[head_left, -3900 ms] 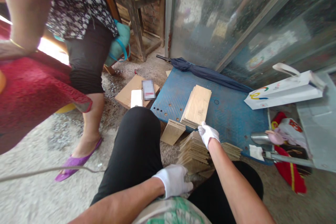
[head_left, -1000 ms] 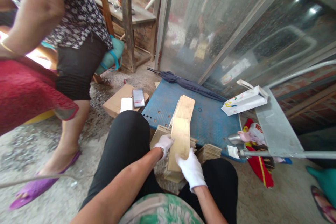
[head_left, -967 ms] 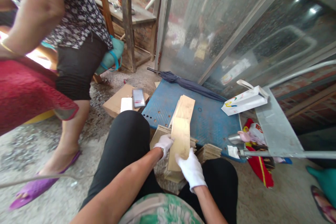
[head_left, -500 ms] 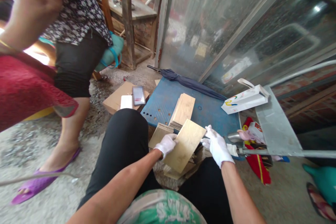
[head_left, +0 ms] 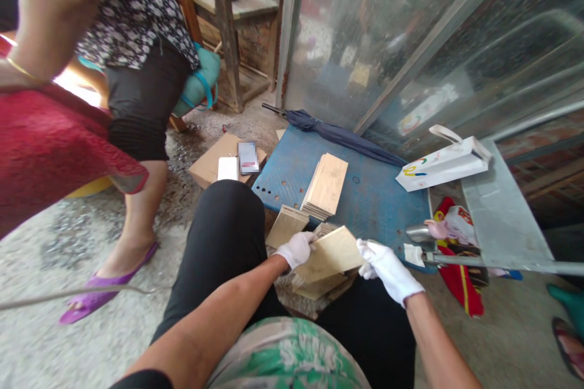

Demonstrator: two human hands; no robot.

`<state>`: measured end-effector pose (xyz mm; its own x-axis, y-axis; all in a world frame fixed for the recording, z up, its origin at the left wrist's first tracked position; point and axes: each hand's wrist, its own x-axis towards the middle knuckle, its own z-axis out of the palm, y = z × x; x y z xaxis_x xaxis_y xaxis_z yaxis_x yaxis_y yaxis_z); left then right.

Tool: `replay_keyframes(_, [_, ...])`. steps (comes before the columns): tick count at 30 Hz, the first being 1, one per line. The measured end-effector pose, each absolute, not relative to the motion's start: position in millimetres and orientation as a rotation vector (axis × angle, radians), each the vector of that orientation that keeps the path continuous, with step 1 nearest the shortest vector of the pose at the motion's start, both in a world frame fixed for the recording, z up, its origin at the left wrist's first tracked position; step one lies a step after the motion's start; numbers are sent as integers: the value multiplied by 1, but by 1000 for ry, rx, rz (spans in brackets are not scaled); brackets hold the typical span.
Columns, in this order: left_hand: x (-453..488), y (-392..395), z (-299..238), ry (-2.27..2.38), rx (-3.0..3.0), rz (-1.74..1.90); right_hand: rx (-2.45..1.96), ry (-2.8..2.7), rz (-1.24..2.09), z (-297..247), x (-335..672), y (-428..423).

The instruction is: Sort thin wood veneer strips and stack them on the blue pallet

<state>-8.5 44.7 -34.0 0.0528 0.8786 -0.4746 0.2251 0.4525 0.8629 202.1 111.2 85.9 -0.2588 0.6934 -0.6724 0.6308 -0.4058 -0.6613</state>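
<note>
A thin pale wooden board (head_left: 329, 255) is held above my lap, tilted. My left hand (head_left: 297, 249), in a white glove, grips its left edge. My right hand (head_left: 389, 268), also gloved in white, has its fingers closed at the right edge; the fingertips are partly hidden. Beneath the board, more boards (head_left: 319, 287) lie in a loose pile between my knees. A neat stack of similar boards (head_left: 326, 185) rests on the blue plastic surface (head_left: 374, 203) in front, with a smaller stack (head_left: 286, 226) left of the hands.
A folded umbrella (head_left: 342, 137) lies along the back of the blue surface. On the right are a white paper bag (head_left: 444, 165), a metal ledge (head_left: 506, 206) and a metal cup (head_left: 417, 232). A cardboard box (head_left: 212, 161) stands left, near a seated person (head_left: 141, 73) holding red cloth.
The board has been tipped so it looks shorter, its near end less visible. My right hand has turned lower and flatter along its right edge. The view has shifted slightly.
</note>
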Motion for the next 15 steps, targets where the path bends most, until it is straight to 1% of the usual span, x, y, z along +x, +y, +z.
replay_keyframes(3, [-10, 44, -37, 1505, 1121, 566, -1876, -1794, 1748, 74, 207, 104])
replay_keyframes(9, [-35, 53, -24, 1649, 1156, 439, -1812, -2085, 1485, 40, 184, 91])
replay_keyframes(12, [-52, 56, -13, 1817, 1095, 486, -1622, -2512, 1165, 20, 157, 86])
replay_keyframes(15, [-66, 58, -2, 1974, 921, 670, -1593, -2818, 861, 3, 127, 83])
